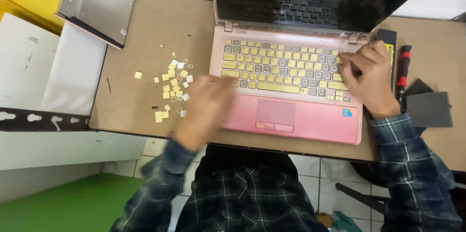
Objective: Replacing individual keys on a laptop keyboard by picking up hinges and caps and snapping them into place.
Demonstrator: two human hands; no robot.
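We saw the pink laptop (291, 115) lying open on the brown desk (155, 33), many yellow keycaps gone from its keyboard (284, 69). The right hand (371, 79) rested on the keyboard's right end, wrist bent, fingers curled down onto the keys; we could not tell whether it pinched anything. The left hand (206, 103) was blurred over the laptop's left front corner, forearm angled inward, its grip unreadable. Loose keycaps (174, 86) lay scattered on the desk just left of it. A red-handled screwdriver (403, 69) lay right of the laptop.
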